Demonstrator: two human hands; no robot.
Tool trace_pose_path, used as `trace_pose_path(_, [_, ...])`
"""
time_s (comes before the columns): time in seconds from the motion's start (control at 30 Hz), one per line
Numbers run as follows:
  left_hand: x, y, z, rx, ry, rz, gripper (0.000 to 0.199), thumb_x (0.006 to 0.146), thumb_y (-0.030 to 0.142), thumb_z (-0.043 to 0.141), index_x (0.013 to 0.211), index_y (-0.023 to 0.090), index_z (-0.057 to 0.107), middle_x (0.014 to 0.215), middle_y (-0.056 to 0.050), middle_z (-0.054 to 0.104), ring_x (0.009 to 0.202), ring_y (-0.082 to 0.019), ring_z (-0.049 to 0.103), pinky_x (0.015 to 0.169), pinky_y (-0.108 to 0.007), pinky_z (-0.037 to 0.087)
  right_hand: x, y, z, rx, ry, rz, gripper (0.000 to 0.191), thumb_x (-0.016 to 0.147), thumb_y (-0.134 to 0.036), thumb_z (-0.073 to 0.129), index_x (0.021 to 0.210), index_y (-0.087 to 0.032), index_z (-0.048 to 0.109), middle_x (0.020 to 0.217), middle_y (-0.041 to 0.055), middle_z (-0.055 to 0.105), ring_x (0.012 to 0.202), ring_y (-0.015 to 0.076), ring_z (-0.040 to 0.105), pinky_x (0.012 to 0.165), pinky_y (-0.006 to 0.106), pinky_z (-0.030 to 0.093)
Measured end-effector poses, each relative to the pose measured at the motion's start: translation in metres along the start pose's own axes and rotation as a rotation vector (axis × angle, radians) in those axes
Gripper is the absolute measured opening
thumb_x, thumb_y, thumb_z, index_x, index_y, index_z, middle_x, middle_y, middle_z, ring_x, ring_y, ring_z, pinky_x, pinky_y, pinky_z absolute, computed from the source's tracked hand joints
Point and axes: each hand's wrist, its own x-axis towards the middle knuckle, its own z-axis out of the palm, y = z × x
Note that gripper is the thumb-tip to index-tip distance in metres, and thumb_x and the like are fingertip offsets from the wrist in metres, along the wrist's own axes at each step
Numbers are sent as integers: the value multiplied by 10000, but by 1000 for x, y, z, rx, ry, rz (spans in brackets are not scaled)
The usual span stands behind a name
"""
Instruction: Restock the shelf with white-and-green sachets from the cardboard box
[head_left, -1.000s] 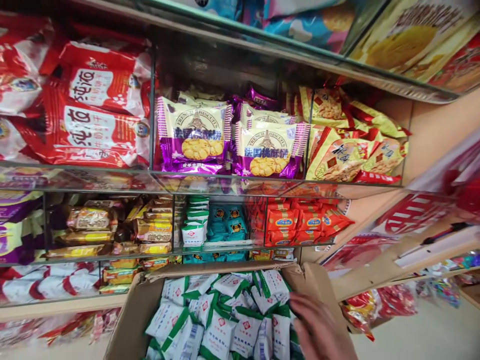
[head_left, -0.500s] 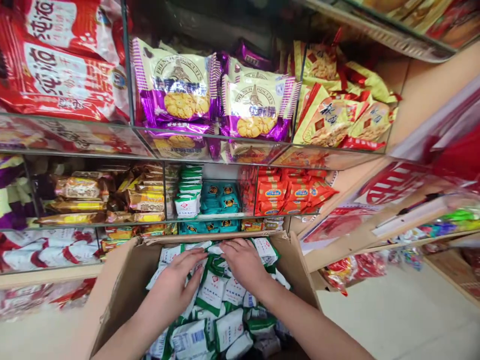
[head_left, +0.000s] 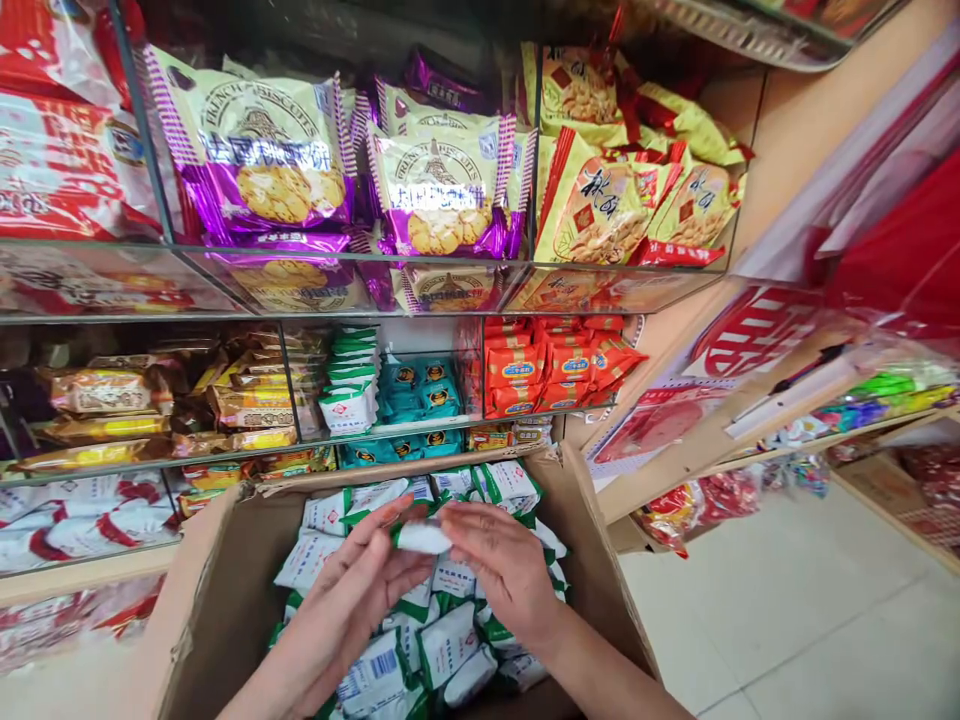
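Green-and-white packet [head_left: 422, 537], small, puffy and slightly blurred, lies between my two hands, above a heap of matching crinkled packets [head_left: 450, 640] in an open cardboard box [head_left: 217, 590]. I see the fingers of my right hand [head_left: 510, 570] closed on one end; my left hand [head_left: 352, 590] meets the other, its grip unclear to me. Behind the box, glass-fronted shelves [head_left: 420, 290] hold glossy, foil-like snack wrappers. Pale, smooth tiled floor [head_left: 735, 610] shows at right.
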Motion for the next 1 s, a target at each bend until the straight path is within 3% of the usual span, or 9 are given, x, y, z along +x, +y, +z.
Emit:
trace_pose_path(0.1, [-8,2,3,61,33,67,374,724,317,629,1086,283,538,1244,-17,520,1153,-213,451,860,-270,459,-9,-7,-2,-47,-26,-140,307,806,-195,532,1085,-312,583,1197,7,560,1189,209,423,1002,443,330])
trace_pose_path(0.2, [-8,2,5,176,48,200,513,688,239,669,1146,321,452,1260,8,500,1174,-175,427,901,-228,419,-14,-9,3,165,123,149,406,788,-287,552,1189,-281,488,1334,59,408,1206,237,393,958,442,379])
trace_pose_path(0.3, [-6,1,11,234,39,254,627,670,252,680,1205,329,363,1222,-8,517,1080,-170,500,840,-246,460,-9,-4,9,493,155,478,420,746,-399,588,1121,-231,502,1064,70,583,928,188,572,726,317,512])
trace_pose_path(0.43, [-6,-3,19,354,146,287,583,619,291,707,1141,251,450,803,36,583,639,-86,528,566,-171,450,-2,-1,14,549,157,622,238,701,-387,628,806,-185,557,729,-6,560,677,123,542,606,244,483])
trace_pose_path(0.53, [-7,-5,19,399,242,302,533,628,337,697,1102,210,490,447,127,303,405,-51,314,402,-142,314,2,-7,12,542,102,595,253,695,-359,627,855,-195,518,773,-6,558,710,137,548,604,253,488])
trace_pose_path(0.6, [-5,-5,13,347,267,357,543,655,361,673,1133,229,450,484,112,388,455,-64,412,461,-149,383,15,-14,7,417,52,504,263,715,-315,610,929,-197,514,861,14,580,785,151,561,672,269,491])
trace_pose_path(0.77, [6,-9,-20,535,155,324,352,726,403,586,1024,235,499,1002,-42,609,916,-189,582,806,-311,474,104,-18,-1,-172,82,187,276,820,-217,475,1091,-185,506,1064,62,547,948,177,538,807,293,452])
trace_pose_path(0.87, [7,-18,-33,705,64,206,311,747,424,537,979,218,538,938,-52,645,864,-206,606,785,-335,483,173,7,12,-542,24,256,293,813,-131,456,1097,-150,525,1062,89,540,989,211,516,855,330,410])
trace_pose_path(1.0, [3,-30,-34,647,-7,180,290,735,428,535,941,227,578,962,-62,672,924,-213,609,837,-323,473,237,53,38,-644,-50,353,301,852,-85,352,1077,-110,551,1087,110,568,1029,211,506,875,332,387])
